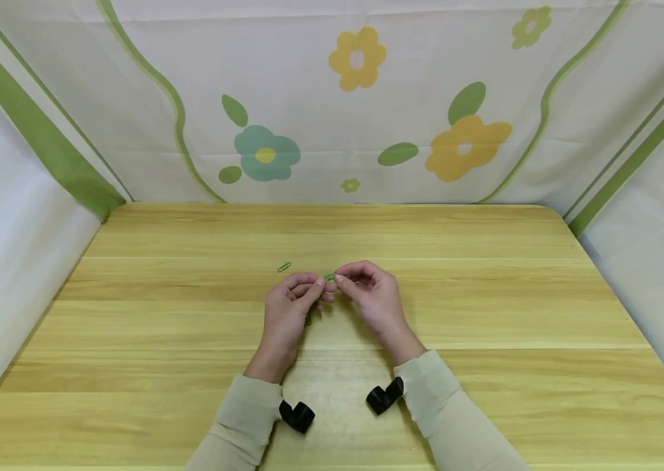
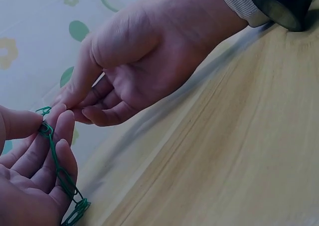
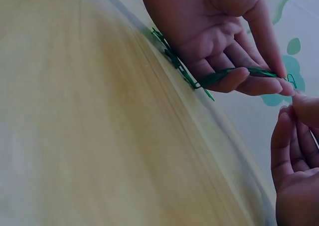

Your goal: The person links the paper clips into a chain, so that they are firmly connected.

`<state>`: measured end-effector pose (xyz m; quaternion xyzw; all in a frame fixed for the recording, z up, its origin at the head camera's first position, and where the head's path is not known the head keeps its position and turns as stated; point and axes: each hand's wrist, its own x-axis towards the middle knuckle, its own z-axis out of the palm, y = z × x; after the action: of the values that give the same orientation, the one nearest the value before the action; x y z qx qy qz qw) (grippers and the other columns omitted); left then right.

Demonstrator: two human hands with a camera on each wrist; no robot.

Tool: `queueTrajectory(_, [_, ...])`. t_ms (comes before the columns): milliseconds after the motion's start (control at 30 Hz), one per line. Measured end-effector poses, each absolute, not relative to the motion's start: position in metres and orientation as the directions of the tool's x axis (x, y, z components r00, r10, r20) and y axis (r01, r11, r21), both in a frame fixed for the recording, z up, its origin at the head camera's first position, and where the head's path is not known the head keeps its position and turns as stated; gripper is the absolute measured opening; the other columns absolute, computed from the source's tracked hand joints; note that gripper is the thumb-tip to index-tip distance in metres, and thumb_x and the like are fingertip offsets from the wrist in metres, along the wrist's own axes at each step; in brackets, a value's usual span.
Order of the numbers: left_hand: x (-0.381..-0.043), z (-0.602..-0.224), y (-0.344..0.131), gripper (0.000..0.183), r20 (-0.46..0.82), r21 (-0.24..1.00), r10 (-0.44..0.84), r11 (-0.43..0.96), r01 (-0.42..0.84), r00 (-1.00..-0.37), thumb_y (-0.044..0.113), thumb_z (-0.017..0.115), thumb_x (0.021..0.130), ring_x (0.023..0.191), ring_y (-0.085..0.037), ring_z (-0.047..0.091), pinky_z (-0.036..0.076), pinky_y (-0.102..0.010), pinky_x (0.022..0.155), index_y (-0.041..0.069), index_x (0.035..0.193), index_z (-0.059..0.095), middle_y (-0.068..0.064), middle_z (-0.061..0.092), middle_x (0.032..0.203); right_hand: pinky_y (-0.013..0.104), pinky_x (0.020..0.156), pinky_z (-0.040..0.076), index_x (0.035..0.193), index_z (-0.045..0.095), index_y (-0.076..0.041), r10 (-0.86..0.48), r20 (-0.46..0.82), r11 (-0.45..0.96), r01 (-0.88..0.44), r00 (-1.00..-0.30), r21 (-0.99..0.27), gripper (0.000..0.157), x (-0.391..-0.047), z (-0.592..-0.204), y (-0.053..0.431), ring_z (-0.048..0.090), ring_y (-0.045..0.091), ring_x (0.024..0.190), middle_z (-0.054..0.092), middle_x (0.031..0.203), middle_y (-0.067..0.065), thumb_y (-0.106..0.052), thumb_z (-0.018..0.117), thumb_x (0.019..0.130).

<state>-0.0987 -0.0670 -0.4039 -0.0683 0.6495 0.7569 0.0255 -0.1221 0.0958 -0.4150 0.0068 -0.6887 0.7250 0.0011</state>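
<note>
My left hand pinches the top of a chain of linked green paper clips between thumb and forefinger. The chain runs over its fingers and hangs below the hand in both wrist views. Facing it, my right hand pinches a green paper clip with thumb and forefinger, and the fingertips of the two hands nearly meet. Fingers hide part of that clip, so I cannot tell whether it is hooked to the chain. Another green paper clip lies loose on the table just beyond the left hand.
Both hands are above a light wooden table. A white cloth with printed flowers hangs behind its far edge, with white cloth at both sides too. Black wrist cameras project inward from the beige sleeves.
</note>
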Motion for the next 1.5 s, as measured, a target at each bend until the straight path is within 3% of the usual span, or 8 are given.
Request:
queueTrajectory(367, [-0.0983, -0.4034, -0.0669, 0.016, -0.173, 0.975, -0.01, -0.145, -0.17, -0.985, 0.014, 0.07, 0.106, 0.084, -0.016, 0.079, 0.061, -0.028, 0.076, 0.002, 0.117, 0.072, -0.012, 0.083, 0.102, 0.021, 0.075, 0.058, 0.108, 0.072, 0.002, -0.013, -0.019, -0.035, 0.02, -1.0, -0.999, 0.011, -0.1223, -0.4147, 0.0931, 0.068, 0.01, 0.084, 0.073, 0.093, -0.002, -0.005, 0.076, 0.1])
queueTrajectory(900, [-0.0964, -0.4037, -0.0677, 0.017, -0.188, 0.975, 0.117, -0.094, -0.2, -0.975, 0.014, 0.069, 0.107, 0.082, -0.017, 0.078, 0.061, -0.026, 0.074, 0.0, 0.114, 0.074, -0.011, 0.083, 0.096, 0.022, 0.076, 0.061, 0.11, 0.069, 0.006, -0.028, -0.044, -0.146, 0.048, -0.999, -0.988, 0.012, -0.1216, -0.4111, 0.0952, 0.071, 0.011, 0.081, 0.074, 0.086, -0.004, 0.001, 0.073, 0.1])
queueTrajectory(1267, [-0.0969, -0.4029, -0.0681, 0.02, -0.19, 0.976, 0.066, -0.096, -0.196, -0.98, 0.019, 0.069, 0.107, 0.079, -0.017, 0.077, 0.06, -0.029, 0.073, 0.001, 0.116, 0.074, -0.009, 0.082, 0.093, 0.023, 0.074, 0.056, 0.105, 0.074, -0.001, -0.021, -0.069, -0.133, 0.071, -0.997, -0.988, 0.007, -0.1236, -0.4143, 0.0971, 0.067, 0.012, 0.081, 0.074, 0.086, -0.003, -0.006, 0.076, 0.1])
queueTrajectory(1500, [-0.0982, -0.4032, -0.0686, 0.023, -0.208, 0.97, 0.077, -0.114, -0.216, -0.975, 0.019, 0.067, 0.108, 0.079, -0.017, 0.077, 0.06, -0.028, 0.073, 0.0, 0.119, 0.073, -0.006, 0.081, 0.092, 0.024, 0.074, 0.056, 0.107, 0.073, 0.002, -0.016, -0.077, -0.087, 0.078, -0.997, -0.993, 0.009, -0.1244, -0.4144, 0.0971, 0.067, 0.014, 0.082, 0.073, 0.087, 0.0, -0.005, 0.074, 0.101])
